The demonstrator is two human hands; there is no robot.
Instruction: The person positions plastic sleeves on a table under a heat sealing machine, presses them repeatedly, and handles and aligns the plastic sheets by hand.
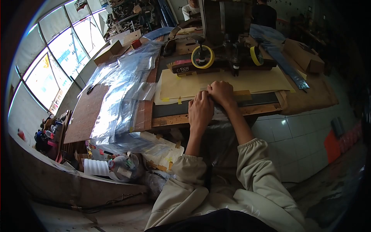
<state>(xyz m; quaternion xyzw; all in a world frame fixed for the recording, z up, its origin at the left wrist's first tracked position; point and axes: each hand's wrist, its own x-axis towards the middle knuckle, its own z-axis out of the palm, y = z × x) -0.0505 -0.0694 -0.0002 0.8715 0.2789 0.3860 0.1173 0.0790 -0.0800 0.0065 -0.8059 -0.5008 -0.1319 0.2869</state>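
Observation:
Both hands are close together at the front edge of a yellowish sheet on the work table. My left hand has its fingers bent and pressed together over a small piece that I cannot make out. Touching it, my right hand is closed, its fingertips hidden. Beside the right wrist lies a brown-yellow strip. Clear plastic hangs below the hands. Behind the sheet is a dark machine bar with a yellow tape roll and a second tape roll.
Clear plastic sheets cover the table's left side, with scissors beside them. Cardboard boxes stand at the right. The wooden table edge runs in front. A person is behind the machine, another further right.

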